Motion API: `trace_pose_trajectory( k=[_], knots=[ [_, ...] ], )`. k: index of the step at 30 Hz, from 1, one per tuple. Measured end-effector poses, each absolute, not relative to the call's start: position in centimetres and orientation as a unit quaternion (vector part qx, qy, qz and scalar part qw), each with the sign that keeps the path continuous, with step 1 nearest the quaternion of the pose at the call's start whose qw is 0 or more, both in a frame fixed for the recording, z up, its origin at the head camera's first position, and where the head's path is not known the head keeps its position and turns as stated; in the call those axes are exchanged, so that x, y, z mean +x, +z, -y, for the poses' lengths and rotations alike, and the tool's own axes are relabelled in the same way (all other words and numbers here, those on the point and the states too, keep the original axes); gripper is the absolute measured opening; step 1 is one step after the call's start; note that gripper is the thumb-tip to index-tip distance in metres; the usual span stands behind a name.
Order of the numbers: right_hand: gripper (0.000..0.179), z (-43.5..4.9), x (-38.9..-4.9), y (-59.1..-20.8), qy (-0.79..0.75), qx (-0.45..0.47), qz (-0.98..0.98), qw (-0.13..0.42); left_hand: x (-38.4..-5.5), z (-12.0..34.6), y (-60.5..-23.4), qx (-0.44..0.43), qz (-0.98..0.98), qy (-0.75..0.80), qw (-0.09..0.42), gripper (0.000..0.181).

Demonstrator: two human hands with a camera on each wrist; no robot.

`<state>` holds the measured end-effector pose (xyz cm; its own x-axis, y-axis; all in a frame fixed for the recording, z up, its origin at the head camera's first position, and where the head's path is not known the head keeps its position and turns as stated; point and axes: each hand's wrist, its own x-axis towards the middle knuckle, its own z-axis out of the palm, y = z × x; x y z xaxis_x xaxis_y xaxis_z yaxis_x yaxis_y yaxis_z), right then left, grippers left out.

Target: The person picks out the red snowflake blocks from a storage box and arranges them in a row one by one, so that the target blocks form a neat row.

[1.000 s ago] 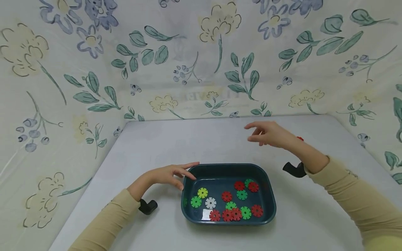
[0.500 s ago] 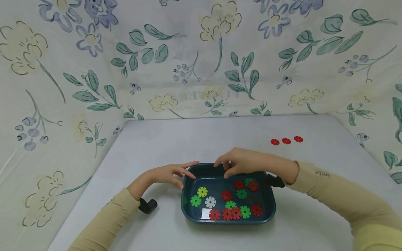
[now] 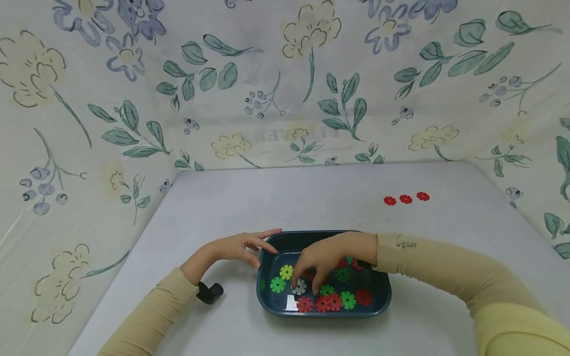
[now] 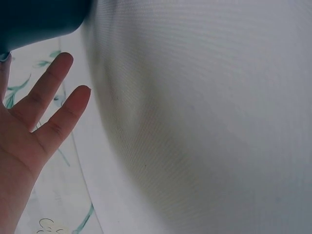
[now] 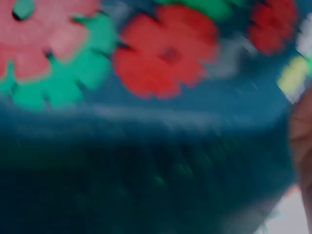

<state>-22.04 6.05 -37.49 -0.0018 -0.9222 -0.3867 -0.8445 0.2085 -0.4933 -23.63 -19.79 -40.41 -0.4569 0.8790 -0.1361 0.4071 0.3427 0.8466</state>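
A dark blue tray (image 3: 324,313) holds several notched, flower-shaped plastic discs in red, green, yellow and white. My left hand (image 3: 238,247) rests at the tray's left rim with fingers spread; in the left wrist view, two fingers (image 4: 63,114) extend beneath the tray's corner. Inside the tray, my right hand (image 3: 322,254) reaches down, its fingertips apart on either side of the white disc (image 3: 300,287). I cannot tell whether they touch it. A yellow disc (image 3: 286,271) and a green disc (image 3: 277,285) lie just left of that hand. The right wrist view is blurred, showing a red disc (image 5: 168,53) close up.
Three red discs (image 3: 405,199) lie in a row on the white table (image 3: 249,198) at the back right. A black curved object (image 3: 210,292) shows beside the left wrist. Flower-patterned cloth (image 3: 267,99) stands behind the table and along its sides.
My right hand has moved from above the back right of the table, over the tray's far rim, and down among the discs. The left hand has stayed at the tray's left rim.
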Motion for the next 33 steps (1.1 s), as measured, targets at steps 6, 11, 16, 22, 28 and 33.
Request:
trace_pose_trajectory(
  k=[6, 11, 16, 22, 28, 33],
  knots=[
    [0.037, -5.5, -22.0, -39.5, -0.034, -0.678, -0.668, 0.306, -23.6, 19.8, -40.3, 0.428, -0.76, 0.386, 0.301, 0.056],
    [0.037, -5.4, -21.9, -40.1, -0.013, -0.683, -0.667, 0.297, -23.5, 19.7, -40.1, 0.422, -0.761, 0.39, 0.303, 0.054],
    [0.036, -5.2, -21.9, -40.2, 0.001, -0.695, -0.657, 0.29, -23.5, 19.8, -40.2, 0.417, -0.762, 0.392, 0.304, 0.054],
    [0.032, -5.2, -22.0, -40.3, 0.01, -0.702, -0.654, 0.283, -23.5, 19.8, -40.1, 0.414, -0.763, 0.391, 0.306, 0.055],
    [0.03, -5.3, -22.3, -40.2, 0.006, -0.698, -0.661, 0.277, -23.4, 19.7, -40.2, 0.411, -0.764, 0.392, 0.306, 0.055],
    [0.027, -5.5, -22.7, -40.0, 0.0, -0.681, -0.681, 0.271, -23.4, 19.8, -40.2, 0.413, -0.764, 0.392, 0.304, 0.056]
  ],
)
